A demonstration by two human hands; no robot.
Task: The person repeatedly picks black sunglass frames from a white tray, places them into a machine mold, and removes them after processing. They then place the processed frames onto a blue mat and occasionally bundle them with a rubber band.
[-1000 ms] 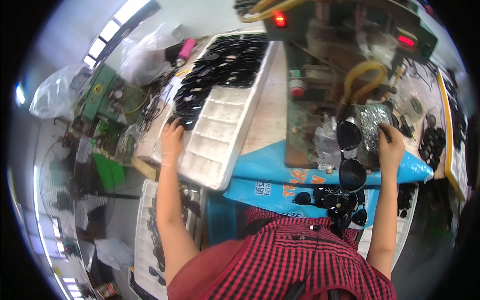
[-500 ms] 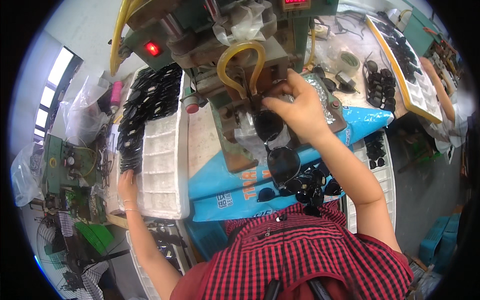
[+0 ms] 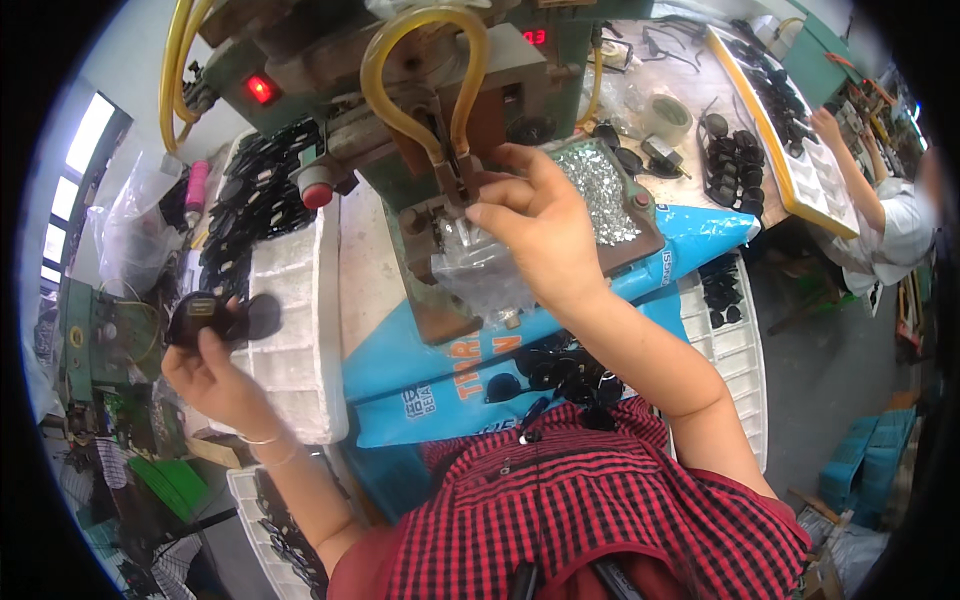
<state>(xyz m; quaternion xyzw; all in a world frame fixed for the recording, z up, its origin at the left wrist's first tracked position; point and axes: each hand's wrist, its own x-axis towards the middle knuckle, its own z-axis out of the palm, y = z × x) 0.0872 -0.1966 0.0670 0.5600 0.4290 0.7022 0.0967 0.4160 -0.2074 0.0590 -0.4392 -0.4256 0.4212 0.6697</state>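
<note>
My left hand (image 3: 212,378) grips a pair of dark sunglasses (image 3: 207,318), raised over the left edge of a white compartment tray (image 3: 290,345). Many more dark sunglasses (image 3: 262,190) fill that tray's far part. My right hand (image 3: 548,232) is at the green press machine (image 3: 385,150), thumb and fingers pinched by the metal jaws below a looped yellow hose (image 3: 425,75). What the pinch holds, if anything, is too small to make out. Beneath it, clear plastic (image 3: 475,265) covers the machine's base. Loose sunglasses (image 3: 560,375) lie heaped on a blue plastic sheet (image 3: 390,380) against my apron.
A shallow tray of small silvery pieces (image 3: 605,195) stands right of the jaws. A red button (image 3: 317,195) juts out at the machine's left. Farther right are a tape roll (image 3: 668,118), bunched sunglasses (image 3: 730,165) and a yellow-edged tray (image 3: 790,180), where another person's arm (image 3: 850,180) reaches in.
My left hand has lifted sunglasses from the left tray. The sunglasses hanging below my right hand are gone from there; that hand stays at the jaws. The whole view has shifted slightly.
</note>
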